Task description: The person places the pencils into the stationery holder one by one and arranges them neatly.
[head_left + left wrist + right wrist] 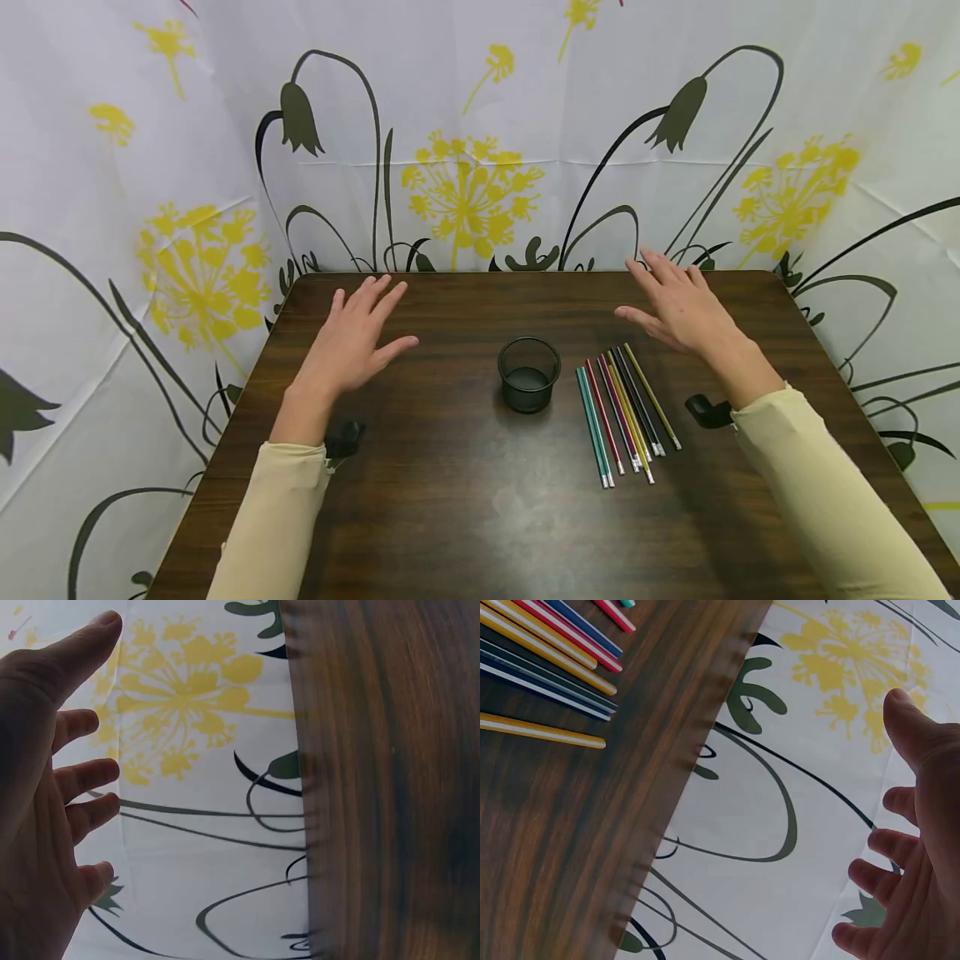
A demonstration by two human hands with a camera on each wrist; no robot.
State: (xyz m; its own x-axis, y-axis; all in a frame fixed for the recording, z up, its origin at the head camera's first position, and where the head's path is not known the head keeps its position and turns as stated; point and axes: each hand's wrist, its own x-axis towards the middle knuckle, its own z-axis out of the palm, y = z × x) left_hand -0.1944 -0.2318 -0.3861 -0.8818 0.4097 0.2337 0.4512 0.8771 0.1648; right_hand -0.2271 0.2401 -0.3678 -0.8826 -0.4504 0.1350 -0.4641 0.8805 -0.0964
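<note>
My left hand [347, 343] hovers over the left part of the table, fingers spread and thumb pointing right, holding nothing. My right hand [682, 306] is raised over the right part, fingers extended toward the back, also holding nothing. Between them stands a round black mesh pencil cup [528, 377], upright, with no pencils in it. To its right lies a loose row of several pencils [619, 414] in teal, red, purple, yellow and black, eraser ends toward me. The right hand is nearest to these. In the right wrist view, the other ends of the pencils [547, 671] show at upper left.
The dark wooden table [420, 517] meets a white curtain [480, 100] with yellow and dark green flower prints at its back edge. The curtain also hangs along both sides. A small black camera mount [345, 439] sits at the left wrist, another [708, 412] at the right.
</note>
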